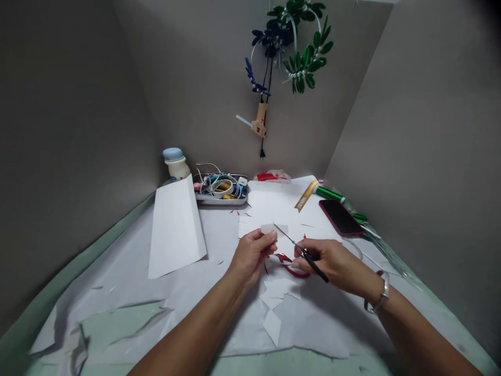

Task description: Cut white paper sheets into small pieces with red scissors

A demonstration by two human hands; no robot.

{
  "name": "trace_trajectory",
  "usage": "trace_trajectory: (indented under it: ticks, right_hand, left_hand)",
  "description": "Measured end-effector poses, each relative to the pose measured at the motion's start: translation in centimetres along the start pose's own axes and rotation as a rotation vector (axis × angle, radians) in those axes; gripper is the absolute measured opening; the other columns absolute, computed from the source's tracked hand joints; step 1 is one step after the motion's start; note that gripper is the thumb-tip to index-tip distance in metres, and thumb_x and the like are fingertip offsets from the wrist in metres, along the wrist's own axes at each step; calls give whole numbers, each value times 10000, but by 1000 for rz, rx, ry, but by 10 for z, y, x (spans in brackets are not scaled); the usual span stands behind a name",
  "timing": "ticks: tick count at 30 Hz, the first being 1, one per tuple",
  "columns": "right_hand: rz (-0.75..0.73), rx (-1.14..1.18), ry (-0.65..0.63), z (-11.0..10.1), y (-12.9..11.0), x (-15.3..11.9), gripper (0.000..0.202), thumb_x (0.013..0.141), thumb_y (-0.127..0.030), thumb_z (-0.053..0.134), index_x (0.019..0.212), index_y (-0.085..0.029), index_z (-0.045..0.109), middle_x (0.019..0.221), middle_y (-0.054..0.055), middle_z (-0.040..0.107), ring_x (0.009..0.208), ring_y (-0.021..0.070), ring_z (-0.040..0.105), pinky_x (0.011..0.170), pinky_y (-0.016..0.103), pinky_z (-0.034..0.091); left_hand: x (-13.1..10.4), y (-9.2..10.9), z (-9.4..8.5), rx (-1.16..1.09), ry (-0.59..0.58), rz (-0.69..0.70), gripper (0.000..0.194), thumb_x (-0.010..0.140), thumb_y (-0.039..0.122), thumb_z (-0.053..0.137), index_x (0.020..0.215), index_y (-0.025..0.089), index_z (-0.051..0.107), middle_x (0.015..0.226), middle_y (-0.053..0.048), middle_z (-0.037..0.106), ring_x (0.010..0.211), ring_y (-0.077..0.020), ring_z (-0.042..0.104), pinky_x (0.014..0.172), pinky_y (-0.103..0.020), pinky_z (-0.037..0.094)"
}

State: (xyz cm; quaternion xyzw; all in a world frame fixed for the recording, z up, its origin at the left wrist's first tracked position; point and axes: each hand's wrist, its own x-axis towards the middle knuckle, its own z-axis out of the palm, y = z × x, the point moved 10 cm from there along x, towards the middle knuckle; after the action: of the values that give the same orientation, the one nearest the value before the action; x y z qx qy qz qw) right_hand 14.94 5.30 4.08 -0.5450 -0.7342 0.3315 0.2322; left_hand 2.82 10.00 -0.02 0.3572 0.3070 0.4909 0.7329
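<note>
My left hand [256,251] pinches a small piece of white paper [284,230] between thumb and fingers. In my right hand [332,261] is a pair of scissors [309,257] with dark handles, the fingers closed around them. The scissor blades point up and left, and their tips lie at the paper; whether they are cutting into it I cannot tell. Below the hands, several white paper scraps [273,326] lie on the table cover, one of them diamond-shaped. A shiny red curved strip [287,267] rests between the hands, partly hidden by the right fingers.
A folded white sheet [176,230] stands at left, before a blue-capped jar [174,162]. Behind are a metal tray [221,201] of craft supplies and a white board [270,201]. A phone [340,216] lies right. A glue gun [259,122] and leafy wreaths [307,60] hang above.
</note>
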Motion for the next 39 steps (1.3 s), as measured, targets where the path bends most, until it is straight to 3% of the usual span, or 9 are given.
trace_trajectory:
  ticks: [9, 13, 17, 23, 32, 35, 39]
  right_hand:
    - [47, -33, 35, -11, 1, -2, 237, 788, -436, 590, 745, -204, 589, 573, -48, 479, 544, 103, 389, 505, 219, 295]
    - [85, 87, 130, -23, 5, 0, 261, 769, -415, 606, 923, -207, 578, 638, -40, 524, 561, 108, 432, 509, 220, 334]
    - [17, 214, 124, -17, -1, 4, 255, 750, -322, 608, 967, -201, 548, 693, -37, 553, 595, 106, 464, 535, 216, 372]
    - [1, 209, 134, -8, 3, 7, 253, 695, -209, 595, 945, -193, 559, 691, -35, 547, 599, 105, 461, 556, 220, 378]
    - [9, 202, 189, -9, 8, 8, 242, 684, -200, 589, 923, -203, 553, 648, -58, 496, 590, 102, 426, 551, 219, 346]
    - [20, 324, 229, -12, 5, 8, 252, 682, -193, 577, 929, -195, 528, 635, -63, 477, 573, 100, 422, 530, 216, 342]
    - [66, 495, 302, -13, 8, 7, 291, 679, -218, 590, 956, -199, 501, 672, -59, 491, 562, 99, 439, 523, 219, 357]
  left_hand:
    - [2, -4, 0, 19, -28, -19, 184, 672, 245, 753, 782, 116, 680, 705, -8, 576, 570, -50, 490, 579, -175, 410]
    - [-2, -4, 5, 260, -65, 13, 195, 685, 297, 729, 723, 118, 664, 641, -14, 572, 557, -79, 486, 544, -204, 376]
    - [-7, -6, 15, 541, -129, 19, 212, 674, 324, 715, 630, 134, 633, 548, -16, 552, 496, -102, 452, 469, -224, 290]
    - [-7, -12, 18, 649, -193, 55, 195, 662, 327, 713, 639, 142, 658, 562, -38, 590, 490, -115, 466, 478, -236, 279]
    - [-7, -10, 21, 646, -170, 62, 179, 667, 293, 702, 614, 135, 634, 567, -20, 570, 531, -116, 479, 510, -230, 313]
    - [-8, -8, 20, 505, -131, 24, 195, 671, 309, 721, 720, 128, 669, 644, -41, 606, 584, -122, 518, 562, -238, 364]
    - [-11, -10, 27, 308, -194, -4, 290, 683, 333, 731, 880, 123, 696, 815, -104, 673, 713, -164, 599, 698, -283, 429]
